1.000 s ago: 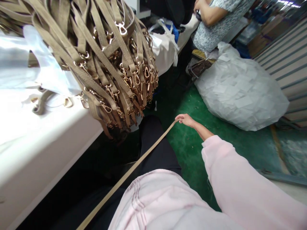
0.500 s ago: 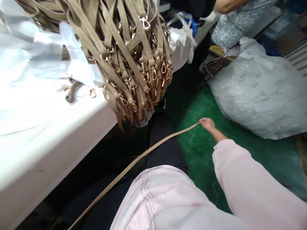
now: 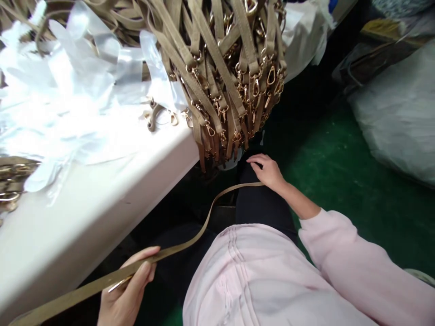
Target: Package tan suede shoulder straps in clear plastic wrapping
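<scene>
A long tan strap (image 3: 200,232) runs from the lower left edge across my lap. My left hand (image 3: 131,283), at the lower left beside the table edge, is closed on the strap; a thin metallic item shows between its fingers. At the strap's other end is my right hand (image 3: 268,172), above my dark trouser leg, with the strap passing under it and its fingers partly bent; its grip on the strap is hidden. Many tan straps with gold clasps (image 3: 234,81) hang over the table corner.
On the white table (image 3: 136,181) lie clear plastic sleeves (image 3: 81,77), a small strap loop (image 3: 154,117) and more gold hardware (image 3: 13,181) at the left. A large white bag (image 3: 401,104) stands on the green floor at the right.
My left hand has come into view, holding the strap. My right hand has moved left and nearer to the hanging straps. The strap, straight before, now curves. The view has shifted left.
</scene>
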`<state>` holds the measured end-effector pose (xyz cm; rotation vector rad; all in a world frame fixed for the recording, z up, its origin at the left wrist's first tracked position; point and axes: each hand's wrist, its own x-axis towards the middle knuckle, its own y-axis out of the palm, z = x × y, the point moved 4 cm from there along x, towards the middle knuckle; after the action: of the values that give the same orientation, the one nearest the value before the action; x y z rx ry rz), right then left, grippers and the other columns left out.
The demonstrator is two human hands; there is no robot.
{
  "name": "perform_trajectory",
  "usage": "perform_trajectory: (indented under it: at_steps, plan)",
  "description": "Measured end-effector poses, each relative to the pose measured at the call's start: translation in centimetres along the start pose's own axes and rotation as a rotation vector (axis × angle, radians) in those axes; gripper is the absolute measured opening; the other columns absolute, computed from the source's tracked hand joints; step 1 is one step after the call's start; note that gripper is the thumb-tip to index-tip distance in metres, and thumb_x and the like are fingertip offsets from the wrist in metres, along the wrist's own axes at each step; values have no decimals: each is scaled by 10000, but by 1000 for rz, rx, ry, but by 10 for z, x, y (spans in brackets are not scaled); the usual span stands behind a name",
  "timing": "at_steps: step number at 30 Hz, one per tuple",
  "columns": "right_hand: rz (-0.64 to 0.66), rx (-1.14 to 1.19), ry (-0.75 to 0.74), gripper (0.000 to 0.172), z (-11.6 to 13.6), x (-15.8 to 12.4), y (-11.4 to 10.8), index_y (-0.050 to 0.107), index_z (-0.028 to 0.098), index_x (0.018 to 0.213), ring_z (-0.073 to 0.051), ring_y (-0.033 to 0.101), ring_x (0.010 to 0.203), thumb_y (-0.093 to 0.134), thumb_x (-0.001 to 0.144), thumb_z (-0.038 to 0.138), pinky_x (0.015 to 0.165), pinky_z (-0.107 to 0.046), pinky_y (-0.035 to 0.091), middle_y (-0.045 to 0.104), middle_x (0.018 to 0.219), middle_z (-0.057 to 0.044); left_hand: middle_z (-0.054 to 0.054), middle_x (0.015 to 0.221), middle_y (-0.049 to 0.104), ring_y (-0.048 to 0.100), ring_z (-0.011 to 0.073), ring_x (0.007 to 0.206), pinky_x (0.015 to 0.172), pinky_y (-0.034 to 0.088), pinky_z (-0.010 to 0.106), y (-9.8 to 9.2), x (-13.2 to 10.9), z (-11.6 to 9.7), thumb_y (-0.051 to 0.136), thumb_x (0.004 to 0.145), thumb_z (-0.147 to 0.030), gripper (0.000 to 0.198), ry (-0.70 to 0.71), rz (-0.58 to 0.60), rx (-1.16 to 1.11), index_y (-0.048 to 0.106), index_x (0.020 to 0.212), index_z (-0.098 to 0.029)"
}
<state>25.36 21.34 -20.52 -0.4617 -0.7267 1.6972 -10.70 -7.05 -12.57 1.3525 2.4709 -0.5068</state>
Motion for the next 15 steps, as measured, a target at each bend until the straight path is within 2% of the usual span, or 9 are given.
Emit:
perform_trajectory:
  at_steps: [2,3,6,8,11,15]
  plan:
    - [21,114,-67,232,28,5,14,735,207,1009,-244,603,1077,519,928,222,1025,-359,419,686,1095,-71,24,594,571,518,125,603,522,425,198,12,0,-4,795,726,-379,384,29,24,9,746,1028,-146]
    - [103,147,-75,231,37,6,23,734,209,1027,-239,608,1069,526,932,243,1008,-346,426,689,1101,-68,19,587,559,505,120,601,524,418,195,16,0,-7,782,745,-365,368,38,11,-18,741,1040,-149]
    - [518,168,-69,216,48,-3,54,747,216,1017,-222,645,982,583,914,313,894,-294,460,719,1060,-45,0,570,527,468,97,588,509,389,170,13,-2,-19,758,767,-311,293,94,-124,-178,735,1013,-155]
    - [710,162,-59,198,44,-13,67,763,215,955,-204,669,869,628,882,339,782,-262,472,745,950,-25,-24,549,490,423,74,549,472,352,143,3,-1,-25,760,749,-258,247,123,-237,-286,729,975,-163]
    - [734,160,-32,235,30,-24,73,759,205,976,-194,675,811,594,891,349,708,-251,470,749,909,-24,-50,555,459,348,43,490,431,320,119,-13,1,-25,760,729,-211,234,100,-331,-398,714,952,-156]
    - [609,118,-39,294,16,-27,66,741,192,1036,-225,652,946,574,890,384,811,-286,461,724,1038,-62,-61,598,442,316,23,483,416,316,110,-27,5,-11,762,738,-212,233,38,-409,-516,700,940,-115]
